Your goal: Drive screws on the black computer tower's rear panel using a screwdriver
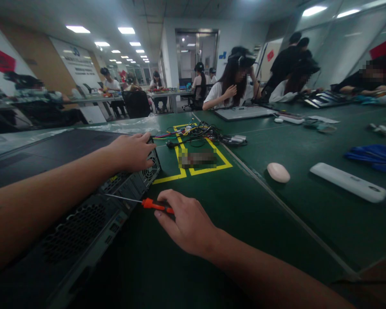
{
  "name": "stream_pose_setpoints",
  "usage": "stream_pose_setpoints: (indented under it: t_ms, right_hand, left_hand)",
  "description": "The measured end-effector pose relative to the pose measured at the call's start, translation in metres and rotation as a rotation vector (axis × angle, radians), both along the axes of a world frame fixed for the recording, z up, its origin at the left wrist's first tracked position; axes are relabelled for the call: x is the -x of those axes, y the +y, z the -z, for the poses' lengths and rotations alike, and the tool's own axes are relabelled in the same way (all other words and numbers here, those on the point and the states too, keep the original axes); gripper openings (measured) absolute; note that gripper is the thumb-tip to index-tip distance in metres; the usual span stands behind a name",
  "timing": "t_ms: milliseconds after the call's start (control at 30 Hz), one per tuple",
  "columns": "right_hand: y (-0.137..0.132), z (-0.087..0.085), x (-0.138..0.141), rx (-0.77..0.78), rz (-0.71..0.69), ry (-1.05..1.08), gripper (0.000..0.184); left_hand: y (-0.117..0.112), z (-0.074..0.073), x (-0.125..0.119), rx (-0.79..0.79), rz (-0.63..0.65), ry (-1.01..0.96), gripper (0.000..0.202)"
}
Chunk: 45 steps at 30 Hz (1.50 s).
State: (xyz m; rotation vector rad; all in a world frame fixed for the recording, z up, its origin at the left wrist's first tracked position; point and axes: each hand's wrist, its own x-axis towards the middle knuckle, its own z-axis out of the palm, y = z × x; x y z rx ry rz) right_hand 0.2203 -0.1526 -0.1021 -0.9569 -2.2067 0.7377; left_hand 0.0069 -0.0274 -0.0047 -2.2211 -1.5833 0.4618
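Observation:
A black computer case (83,214) lies on its side at the left, its rear panel with vents and ports turned toward me. My left hand (130,151) rests over the top edge of the case near the round fan grille (150,167), its fingers stretched out and apart, holding nothing. In my right hand (188,221) is a screwdriver (150,204) with a red and black handle, fingers closed around it. The thin shaft points left to the rear panel; its tip is around the slot covers, and whether it sits in a screw cannot be made out.
Beyond the case, a cable bundle (209,131) lies by yellow tape (212,169) on the green table (260,240). A blurred-out object (197,158) sits inside the tape. To the right are a pale oval object (278,172), a white bar (347,181) and blue cables (376,158). Several people work beyond.

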Motion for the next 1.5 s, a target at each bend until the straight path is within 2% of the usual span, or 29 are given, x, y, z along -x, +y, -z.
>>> stream_pose_setpoints:
  t_ms: [633, 967, 1267, 1500]
  right_hand:
    - [0.0008, 0.0004, -0.001, 0.014, -0.008, -0.005, 0.02]
    - [-0.0007, -0.003, -0.0021, 0.011, -0.003, -0.035, 0.026]
    - [0.0001, -0.0027, -0.0024, -0.047, 0.004, -0.046, 0.026]
    - [-0.0011, -0.0039, -0.0011, 0.001, -0.004, -0.014, 0.026]
  left_hand:
    - [-0.0009, -0.0011, -0.0019, 0.006, -0.003, 0.061, 0.069]
    - [0.0009, 0.0005, 0.0, 0.009, -0.015, -0.009, 0.071]
    - [0.0018, 0.0013, 0.0009, 0.004, -0.007, 0.014, 0.07]
    - [-0.0005, -0.001, -0.001, 0.005, -0.014, -0.008, 0.07]
